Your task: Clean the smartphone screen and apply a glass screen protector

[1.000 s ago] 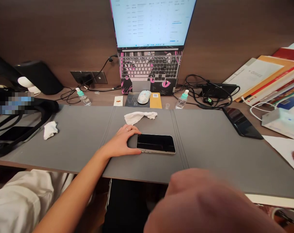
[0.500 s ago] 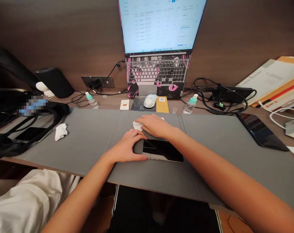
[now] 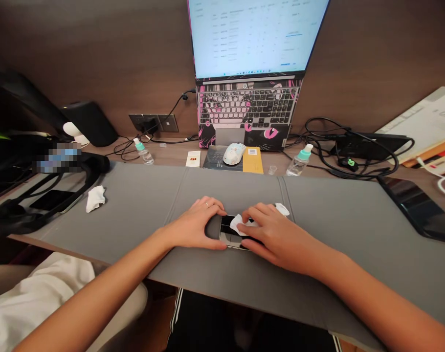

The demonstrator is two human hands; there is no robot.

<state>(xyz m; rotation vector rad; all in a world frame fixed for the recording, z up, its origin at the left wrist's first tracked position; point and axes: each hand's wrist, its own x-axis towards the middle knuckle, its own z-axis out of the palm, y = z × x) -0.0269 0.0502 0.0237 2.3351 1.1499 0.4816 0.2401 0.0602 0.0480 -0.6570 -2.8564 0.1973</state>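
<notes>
Phone (image 3: 229, 234) on the mat (image 3: 142, 205), cloth (image 3: 237, 224) atop it, laptop (image 3: 250, 105) behind

Single head camera, looking forward-down, close over desk mat (image 3: 134, 205).

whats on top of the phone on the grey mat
A white cloth lies on the phone, pressed by the right hand; the left hand grips its left end. Only a dark strip of screen shows; the rest is covered by cloth and hand.
</notes>
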